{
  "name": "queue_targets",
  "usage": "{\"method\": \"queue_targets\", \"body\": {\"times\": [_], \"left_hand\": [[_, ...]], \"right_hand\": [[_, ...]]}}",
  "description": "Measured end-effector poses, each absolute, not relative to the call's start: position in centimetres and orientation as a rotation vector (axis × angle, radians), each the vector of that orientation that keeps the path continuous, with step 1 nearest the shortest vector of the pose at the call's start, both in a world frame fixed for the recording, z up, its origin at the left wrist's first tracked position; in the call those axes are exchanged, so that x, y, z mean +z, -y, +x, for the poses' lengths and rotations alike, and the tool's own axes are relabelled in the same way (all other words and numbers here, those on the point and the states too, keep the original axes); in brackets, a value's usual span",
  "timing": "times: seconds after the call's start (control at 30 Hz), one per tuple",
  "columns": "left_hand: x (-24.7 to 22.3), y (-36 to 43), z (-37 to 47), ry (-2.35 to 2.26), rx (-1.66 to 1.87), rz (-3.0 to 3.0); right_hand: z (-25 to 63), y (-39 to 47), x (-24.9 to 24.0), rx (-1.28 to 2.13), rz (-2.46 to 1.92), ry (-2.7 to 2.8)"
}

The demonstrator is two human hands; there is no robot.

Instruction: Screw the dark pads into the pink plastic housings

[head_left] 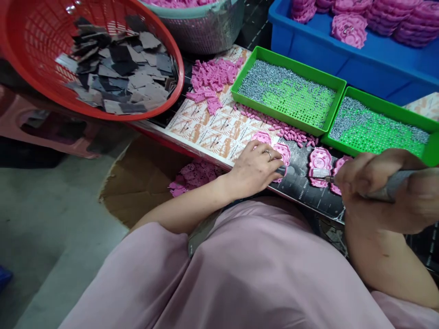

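Note:
My right hand (pixel 384 192) is wrapped round a grey driver tool (pixel 391 185), whose thin metal bit points left. The bit's tip is at the lower part of a pink ornate plastic piece (pixel 320 162), by a clear strip on it. Another pink piece (pixel 340 170) lies just right of it, partly behind my right hand. My left hand (pixel 255 169), with a ring on one finger, rests over further pink pieces (pixel 283 155) at the table edge. A small dark object shows at its fingertips; whether the hand grips it is unclear.
Two green trays (pixel 291 93) (pixel 380 123) hold small screws. Small pink parts (pixel 214 77) lie on the patterned table (pixel 209 137). A red basket (pixel 137 109) of dark flat pieces stands left, a blue bin (pixel 353 59) with pink pieces behind. Below is an open cardboard box (pixel 137 183).

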State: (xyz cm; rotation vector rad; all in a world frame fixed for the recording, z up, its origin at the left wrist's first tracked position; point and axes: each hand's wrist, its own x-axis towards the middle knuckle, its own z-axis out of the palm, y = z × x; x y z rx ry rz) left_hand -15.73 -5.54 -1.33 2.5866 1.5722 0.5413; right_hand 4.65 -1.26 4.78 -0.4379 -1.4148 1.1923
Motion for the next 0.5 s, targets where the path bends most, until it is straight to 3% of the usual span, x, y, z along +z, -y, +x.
{"method": "queue_targets", "body": {"times": [0.5], "left_hand": [[-2.8, 3.8, -11.5, -1.471, 0.565, 2.703]], "right_hand": [[5.2, 0.1, 5.2, 1.033, -0.601, 1.455]]}}
